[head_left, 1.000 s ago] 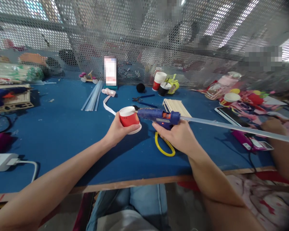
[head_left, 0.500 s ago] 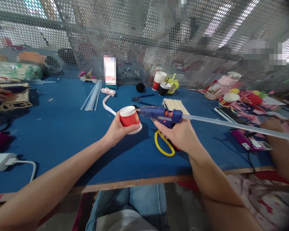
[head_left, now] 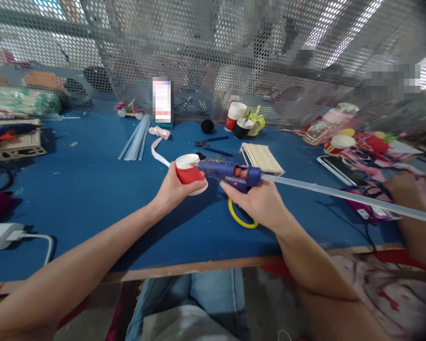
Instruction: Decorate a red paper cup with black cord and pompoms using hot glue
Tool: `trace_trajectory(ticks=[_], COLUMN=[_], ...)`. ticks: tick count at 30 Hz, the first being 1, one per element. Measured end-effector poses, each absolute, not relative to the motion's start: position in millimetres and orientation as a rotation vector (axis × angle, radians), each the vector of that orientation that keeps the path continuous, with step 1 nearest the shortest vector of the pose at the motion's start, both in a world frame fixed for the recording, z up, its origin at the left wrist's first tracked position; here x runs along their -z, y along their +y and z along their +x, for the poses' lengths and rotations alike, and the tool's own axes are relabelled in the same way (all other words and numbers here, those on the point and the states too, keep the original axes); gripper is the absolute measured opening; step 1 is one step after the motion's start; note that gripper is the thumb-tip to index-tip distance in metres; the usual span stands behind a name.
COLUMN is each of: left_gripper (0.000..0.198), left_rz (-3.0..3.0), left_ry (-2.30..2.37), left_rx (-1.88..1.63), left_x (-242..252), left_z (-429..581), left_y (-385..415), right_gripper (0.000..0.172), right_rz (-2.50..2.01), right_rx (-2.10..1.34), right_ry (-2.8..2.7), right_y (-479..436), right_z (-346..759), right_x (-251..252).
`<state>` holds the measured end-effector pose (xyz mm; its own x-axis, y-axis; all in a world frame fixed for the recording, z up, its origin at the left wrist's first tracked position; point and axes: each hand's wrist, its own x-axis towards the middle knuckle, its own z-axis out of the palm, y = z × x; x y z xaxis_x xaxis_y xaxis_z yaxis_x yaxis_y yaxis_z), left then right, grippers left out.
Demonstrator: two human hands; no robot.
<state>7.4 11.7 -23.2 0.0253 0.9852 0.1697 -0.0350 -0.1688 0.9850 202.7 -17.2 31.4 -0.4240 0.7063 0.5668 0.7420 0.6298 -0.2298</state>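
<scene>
My left hand [head_left: 172,189] is closed around an upturned red paper cup [head_left: 186,173] with a white base, held just above the blue table [head_left: 92,189]. My right hand [head_left: 259,203] grips a blue hot glue gun [head_left: 230,171] whose nozzle touches the cup's upper edge. A long clear glue stick [head_left: 341,196] juts from the gun's back toward the right. Yellow-handled scissors [head_left: 238,219] lie on the table under my right hand.
A stack of wooden sticks [head_left: 262,157], pliers [head_left: 209,142], clear glue sticks [head_left: 135,139], a pink ribbon [head_left: 158,142] and cups [head_left: 239,122] lie behind. A phone [head_left: 337,169] and craft clutter sit right, beside another person's arm [head_left: 415,222]. A perforated metal screen [head_left: 213,57] backs the table.
The glue gun's nozzle has moved slightly left, onto the cup's upper edge. The hand at the far left edge has gone from view.
</scene>
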Motion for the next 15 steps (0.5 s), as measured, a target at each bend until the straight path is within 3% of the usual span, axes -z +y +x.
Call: trace_trajectory(ticks=[15], left_gripper=[0.066], left_rz=[1.321], left_ry=[1.071], left_rx=[-1.319], left_x=[25.2], left_z=[5.7], left_y=[12.7], right_gripper=[0.023], right_rz=[-1.178], right_rx=[-0.012], right_ry=[-2.180], right_y=[-18.5], right_z=[201.3], right_x=[-36.1])
